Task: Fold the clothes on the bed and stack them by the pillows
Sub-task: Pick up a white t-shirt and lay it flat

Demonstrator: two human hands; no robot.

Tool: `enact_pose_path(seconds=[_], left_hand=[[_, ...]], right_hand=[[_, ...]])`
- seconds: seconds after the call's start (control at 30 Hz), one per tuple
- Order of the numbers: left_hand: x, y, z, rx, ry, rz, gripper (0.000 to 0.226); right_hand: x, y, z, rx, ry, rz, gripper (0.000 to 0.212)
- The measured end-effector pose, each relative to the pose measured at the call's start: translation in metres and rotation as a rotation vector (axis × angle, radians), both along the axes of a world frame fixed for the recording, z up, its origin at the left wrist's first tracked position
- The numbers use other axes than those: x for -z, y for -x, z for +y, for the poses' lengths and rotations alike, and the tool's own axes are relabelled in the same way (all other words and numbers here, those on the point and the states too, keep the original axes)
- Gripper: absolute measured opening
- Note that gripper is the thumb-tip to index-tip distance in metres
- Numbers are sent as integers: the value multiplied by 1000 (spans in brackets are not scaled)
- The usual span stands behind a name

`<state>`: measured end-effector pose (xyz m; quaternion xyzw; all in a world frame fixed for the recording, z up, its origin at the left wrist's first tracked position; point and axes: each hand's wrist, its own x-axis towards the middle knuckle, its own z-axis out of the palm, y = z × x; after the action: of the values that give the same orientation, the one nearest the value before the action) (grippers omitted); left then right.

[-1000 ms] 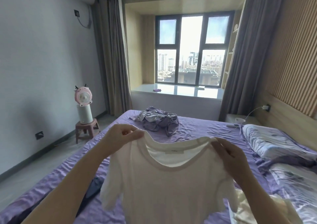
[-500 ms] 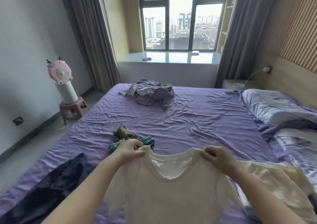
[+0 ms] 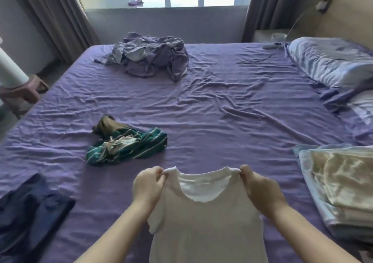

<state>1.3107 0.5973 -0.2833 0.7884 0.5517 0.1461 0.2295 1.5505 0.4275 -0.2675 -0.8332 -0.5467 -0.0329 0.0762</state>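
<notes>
My left hand (image 3: 148, 188) and right hand (image 3: 260, 190) pinch the white tee (image 3: 205, 222) at its shoulders, above bed (image 3: 222, 105) near edge. Folded stack (image 3: 339, 192) sits right of tee, approx. by pillows (image 3: 331, 61). Left: striped top (image 3: 129, 141), purple pile (image 3: 149, 57), navy item (image 3: 30, 212) unfolded.

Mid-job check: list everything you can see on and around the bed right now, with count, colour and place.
white T-shirt: 1, white, held up by its shoulders at the near edge
striped garment: 1, green and white with brown cloth bunched in it, crumpled left of centre
purple-grey clothes pile: 1 heap, far side of the bed
dark blue garment: 1, navy, near left
folded stack: 1, cream on pale blue, near right
pillows: 2, pale patterned, far right
bed sheet: 1, purple, wrinkled
stool: 1, pink-brown, floor at left
curtains: 2, grey, flanking the window
left hand: pinches the left shoulder
right hand: pinches the right shoulder
</notes>
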Motion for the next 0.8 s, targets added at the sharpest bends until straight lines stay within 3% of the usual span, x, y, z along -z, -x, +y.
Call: enact_pose_path(seconds=[0.07, 0.17, 0.3, 0.37, 0.53, 0.63, 0.8], left_hand=[[8, -15, 22, -13, -144, 70, 15], [25, -34, 43, -43, -248, 202, 19], [57, -51, 37, 41, -223, 237, 23], [73, -57, 20, 185, -269, 184, 24], [95, -82, -21, 517, -199, 192, 44], [102, -106, -27, 572, -105, 153, 34], [112, -150, -18, 638, 6, 210, 64]], right_hand=[[9, -9, 23, 41, -2, -65, 30], [28, -20, 55, 194, 40, 14, 19], [66, -22, 73, 282, 31, 506, 31], [82, -21, 66, 287, 55, 585, 34], [99, -39, 29, 429, 165, 734, 43], [97, -50, 14, 312, 347, 715, 53], [93, -53, 4, 239, 279, 805, 30]])
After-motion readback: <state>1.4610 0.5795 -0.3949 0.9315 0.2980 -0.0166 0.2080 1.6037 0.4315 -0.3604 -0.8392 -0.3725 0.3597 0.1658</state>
